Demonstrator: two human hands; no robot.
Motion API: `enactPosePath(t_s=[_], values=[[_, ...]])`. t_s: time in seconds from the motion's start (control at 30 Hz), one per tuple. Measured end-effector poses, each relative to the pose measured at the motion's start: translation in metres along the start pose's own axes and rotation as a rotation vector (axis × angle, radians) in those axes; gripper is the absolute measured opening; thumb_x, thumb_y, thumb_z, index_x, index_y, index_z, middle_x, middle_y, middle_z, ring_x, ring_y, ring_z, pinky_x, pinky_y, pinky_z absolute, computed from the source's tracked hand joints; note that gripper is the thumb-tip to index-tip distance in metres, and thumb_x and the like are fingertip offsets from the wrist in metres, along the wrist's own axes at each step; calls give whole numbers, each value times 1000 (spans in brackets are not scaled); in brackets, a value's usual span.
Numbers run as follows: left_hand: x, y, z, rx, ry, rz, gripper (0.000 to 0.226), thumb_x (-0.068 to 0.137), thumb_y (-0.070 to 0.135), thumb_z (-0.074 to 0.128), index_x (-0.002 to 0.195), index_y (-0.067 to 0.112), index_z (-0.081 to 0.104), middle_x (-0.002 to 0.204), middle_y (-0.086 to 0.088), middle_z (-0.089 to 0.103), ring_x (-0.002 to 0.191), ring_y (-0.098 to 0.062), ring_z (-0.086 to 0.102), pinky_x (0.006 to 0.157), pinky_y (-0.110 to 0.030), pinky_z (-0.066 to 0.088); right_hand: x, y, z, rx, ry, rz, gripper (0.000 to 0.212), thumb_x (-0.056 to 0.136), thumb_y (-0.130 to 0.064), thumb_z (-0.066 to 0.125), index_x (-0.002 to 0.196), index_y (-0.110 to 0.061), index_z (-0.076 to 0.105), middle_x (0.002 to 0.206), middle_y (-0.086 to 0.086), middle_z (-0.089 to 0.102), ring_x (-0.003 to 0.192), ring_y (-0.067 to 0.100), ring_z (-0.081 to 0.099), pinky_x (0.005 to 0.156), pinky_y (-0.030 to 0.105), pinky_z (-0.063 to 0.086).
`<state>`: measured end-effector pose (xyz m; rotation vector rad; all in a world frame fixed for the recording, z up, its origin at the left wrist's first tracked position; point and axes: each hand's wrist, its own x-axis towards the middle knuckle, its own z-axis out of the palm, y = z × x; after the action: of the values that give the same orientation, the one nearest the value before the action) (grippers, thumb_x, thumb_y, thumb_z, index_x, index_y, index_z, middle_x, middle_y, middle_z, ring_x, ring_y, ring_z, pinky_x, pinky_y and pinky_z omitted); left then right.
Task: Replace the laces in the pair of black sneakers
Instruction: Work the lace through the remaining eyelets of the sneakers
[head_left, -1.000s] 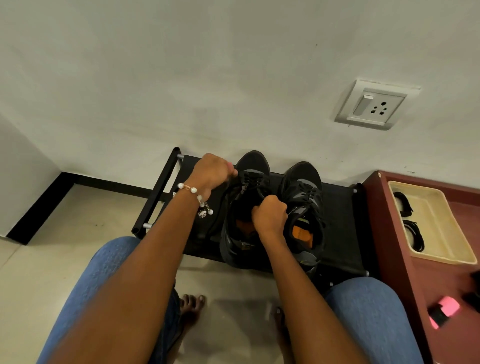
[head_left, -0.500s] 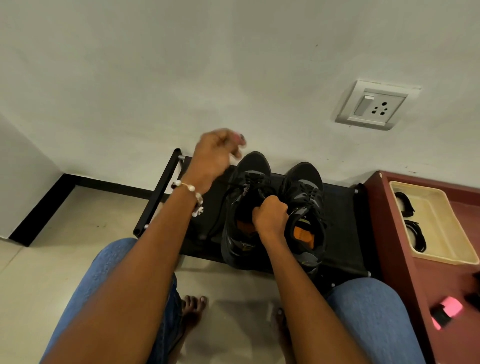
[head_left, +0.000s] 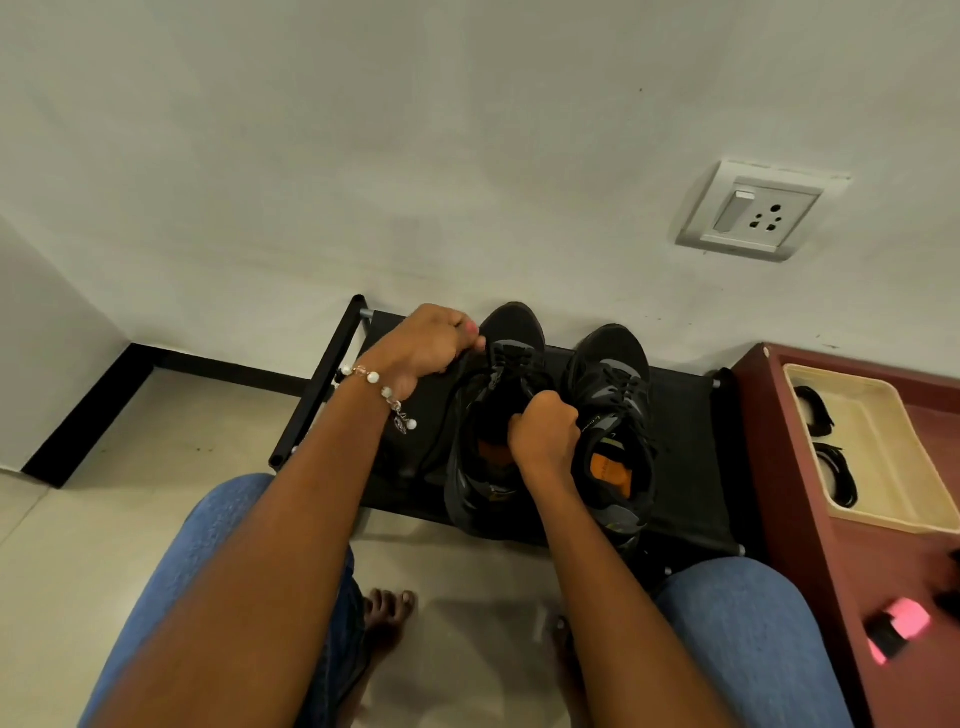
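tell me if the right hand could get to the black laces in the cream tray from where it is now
Probably yes. The right hand grips the left sneaker, but the cream tray is open-topped, with only the right sneaker between them, so it would have to let go first.

No text can be read with certainty. The right sneaker (head_left: 613, 415) carries a small pale mark on its side, beside the right hand, but it is too small and blurred to make out any letters.
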<state>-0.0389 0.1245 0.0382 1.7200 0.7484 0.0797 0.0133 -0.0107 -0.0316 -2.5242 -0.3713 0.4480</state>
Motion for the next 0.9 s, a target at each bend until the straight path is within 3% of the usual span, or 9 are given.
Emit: enactPosePath(t_s=[0.13,0.17,0.23,0.37,0.57,0.67,0.77,0.83,0.9], values=[[-6,17,-5,-622,27,48,30,104,17,37,79,18,54,88,-3,70,93,-20,68,70,-30,47,0,1,0,1,4,-3,13,95,-10,54,84,-8,47,96,15,61,85,32,59,62,33,41],[-6,20,-8,-810,-3,73,29,104,16,36,81,18,53,84,-3,70,91,-23,70,74,-36,51,-1,0,0,1,4,-3,13,95,-10,54,84,-8,47,95,14,59,86,32,59,62,32,41],[-7,27,-15,-1064,-47,152,27,103,21,36,81,18,51,71,0,62,68,-18,65,78,-42,54,-1,-1,0,-2,3,2,13,95,-9,54,84,-8,47,89,11,54,89,33,60,63,33,42],[-8,35,-18,-1288,-58,228,27,100,28,40,75,19,48,58,6,44,44,-8,32,55,-23,38,-1,-2,-1,-8,-3,22,8,96,-9,54,90,-5,55,97,14,60,92,34,60,65,33,43],[-7,32,-14,-1320,-32,157,40,101,40,39,68,18,43,45,7,31,34,-6,19,37,-18,21,-3,-3,-1,-8,18,14,13,97,-8,52,101,0,60,103,17,63,95,35,62,65,32,44],[-6,29,-23,-1069,88,68,36,98,42,47,71,20,40,44,6,28,34,-7,18,35,-18,18,-4,-3,0,-19,29,3,14,98,-9,50,103,0,60,105,17,62,95,34,62,64,31,43],[0,14,-25,-262,253,17,32,93,45,58,78,18,48,56,2,44,41,-10,35,39,-19,27,-4,-3,0,-22,30,9,16,99,-11,50,106,0,59,108,17,62,98,34,62,66,30,43],[2,-2,-23,310,283,-28,41,90,50,59,84,10,59,72,-6,61,63,-20,57,54,-27,44,-3,-3,1,-23,20,15,16,99,-11,50,107,0,58,108,18,62,98,35,62,66,31,43],[3,-17,-18,656,212,-147,51,90,54,56,84,4,55,91,-13,63,89,-30,62,71,-35,47,-3,-4,1,-29,11,23,16,98,-10,50,107,1,57,109,19,61,99,36,61,66,33,43]])
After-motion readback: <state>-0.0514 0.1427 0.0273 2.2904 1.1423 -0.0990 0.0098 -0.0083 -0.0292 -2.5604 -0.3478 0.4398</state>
